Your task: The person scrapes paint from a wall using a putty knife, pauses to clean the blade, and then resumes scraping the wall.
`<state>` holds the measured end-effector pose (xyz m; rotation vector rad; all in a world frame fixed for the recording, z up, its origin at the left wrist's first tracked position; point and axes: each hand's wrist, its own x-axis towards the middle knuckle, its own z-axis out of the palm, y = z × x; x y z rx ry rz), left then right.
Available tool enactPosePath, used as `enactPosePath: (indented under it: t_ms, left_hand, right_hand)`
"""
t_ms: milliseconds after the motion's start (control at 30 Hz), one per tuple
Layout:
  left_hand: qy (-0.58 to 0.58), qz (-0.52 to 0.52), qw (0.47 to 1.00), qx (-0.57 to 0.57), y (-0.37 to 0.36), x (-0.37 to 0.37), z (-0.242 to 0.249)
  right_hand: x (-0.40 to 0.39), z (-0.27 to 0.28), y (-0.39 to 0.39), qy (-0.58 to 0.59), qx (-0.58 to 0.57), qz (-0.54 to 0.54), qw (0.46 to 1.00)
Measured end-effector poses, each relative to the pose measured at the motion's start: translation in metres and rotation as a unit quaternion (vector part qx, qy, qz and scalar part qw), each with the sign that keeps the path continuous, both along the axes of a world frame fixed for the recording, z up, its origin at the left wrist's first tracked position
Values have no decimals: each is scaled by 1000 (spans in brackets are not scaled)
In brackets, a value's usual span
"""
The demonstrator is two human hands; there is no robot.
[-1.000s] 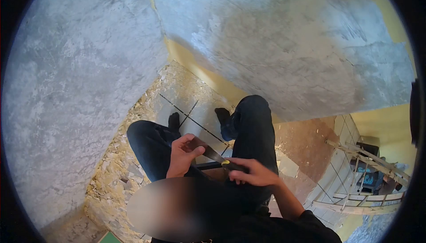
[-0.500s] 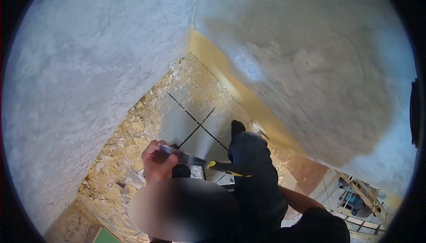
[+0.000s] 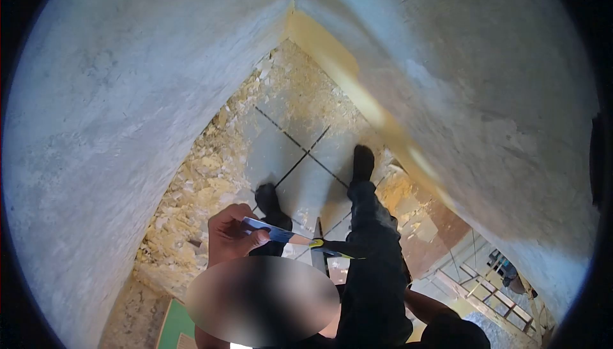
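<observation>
While the left hand [image 3: 231, 233] pinches the scraper [image 3: 281, 233] by its blade, thumb against fingers, and the handle points right across a leg [image 3: 373, 291], the right hand is hidden, its state impossible to tell. Flakes [image 3: 191, 202] litter the floor [image 3: 271, 148] at left; a wooden ladder [image 3: 472, 297] is far right. No container is discernible.
</observation>
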<state>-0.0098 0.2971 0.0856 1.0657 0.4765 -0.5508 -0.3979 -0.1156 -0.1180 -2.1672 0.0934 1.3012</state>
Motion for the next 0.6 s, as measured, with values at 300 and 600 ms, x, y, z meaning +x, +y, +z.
enactPosePath:
  t_ms: [300, 600]
  left_hand:
    - [63, -64, 996, 4, 29, 8, 33]
    - [40, -123, 992, 0, 43, 17, 90]
  right_hand:
    - [-86, 76, 71, 73, -11, 133, 988]
    - [-12, 122, 99, -15, -79, 146, 986]
